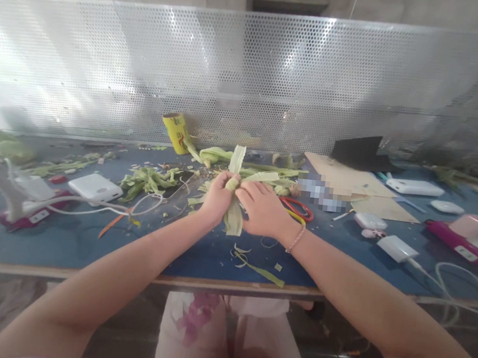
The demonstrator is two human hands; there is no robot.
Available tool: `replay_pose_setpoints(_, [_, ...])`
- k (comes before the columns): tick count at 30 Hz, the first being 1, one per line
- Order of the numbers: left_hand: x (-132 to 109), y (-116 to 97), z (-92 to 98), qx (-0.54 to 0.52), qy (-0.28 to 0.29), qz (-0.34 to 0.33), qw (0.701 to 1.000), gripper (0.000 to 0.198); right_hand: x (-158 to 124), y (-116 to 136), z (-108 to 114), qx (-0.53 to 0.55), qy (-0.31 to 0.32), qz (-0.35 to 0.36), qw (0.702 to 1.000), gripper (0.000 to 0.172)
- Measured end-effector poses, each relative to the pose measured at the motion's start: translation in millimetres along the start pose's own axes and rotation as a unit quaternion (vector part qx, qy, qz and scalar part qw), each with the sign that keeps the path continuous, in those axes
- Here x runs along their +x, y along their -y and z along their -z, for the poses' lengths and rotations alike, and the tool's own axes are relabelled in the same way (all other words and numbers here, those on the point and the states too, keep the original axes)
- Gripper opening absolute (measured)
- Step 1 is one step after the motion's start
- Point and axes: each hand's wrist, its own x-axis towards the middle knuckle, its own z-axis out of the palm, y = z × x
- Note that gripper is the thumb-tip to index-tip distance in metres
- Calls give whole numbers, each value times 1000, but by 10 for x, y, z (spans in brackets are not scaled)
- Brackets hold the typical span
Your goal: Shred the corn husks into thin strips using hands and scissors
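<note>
Both of my hands meet over the middle of the blue table [197, 254]. My left hand [216, 198] is closed around an ear of corn [233, 185] wrapped in pale green husk. My right hand [263, 210] grips the same ear from the right, fingers on the husk. One husk leaf [236, 159] sticks up above the hands, and another [233, 218] hangs down below them. Loose husks [260, 175] lie just behind the hands.
A yellow roll [177, 132] leans against the perforated metal screen [249, 77]. Green scraps [147, 179], white power banks [95, 186] with cables, red and yellow rings [298, 208], cardboard [349, 185] and pink devices [459, 239] lie around. Husk strips [261, 271] lie near the front edge.
</note>
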Motion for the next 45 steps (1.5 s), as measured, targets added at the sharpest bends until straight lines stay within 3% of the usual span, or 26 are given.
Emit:
replay_pose_setpoints(5, [-13, -34, 1, -20, -16, 4, 1000, 12, 10, 78, 5, -40, 8, 21, 999, 20])
replay_pose_setpoints(12, [-11, -73, -17, -28, -15, 42, 999, 16, 35, 17, 72, -32, 23, 66, 997, 23])
replay_pose_setpoints(18, [11, -55, 1, 7, 13, 39, 999, 15, 17, -56, 56, 96, 12, 15, 995, 13])
replay_pose_setpoints(21, [31, -21, 19, 42, 58, 16, 997, 11, 10, -86, 67, 184, -40, -58, 980, 16])
replay_pose_setpoints(24, [52, 18, 33, 68, 84, -14, 994, 6, 15, -115, 91, 201, -90, -107, 970, 23])
replay_pose_setpoints(30, [65, 23, 49, 158, 74, -93, 980, 5, 31, -167, 88, 192, -141, -115, 964, 16])
replay_pose_setpoints(39, [75, 9, 75, 231, 51, -176, 955, 13, -1, -215, 59, 239, -130, -47, 961, 9])
replay_pose_setpoints(45, [74, -2, 79, 247, 37, -219, 943, 13, 18, -163, 41, 284, -136, -108, 943, 8])
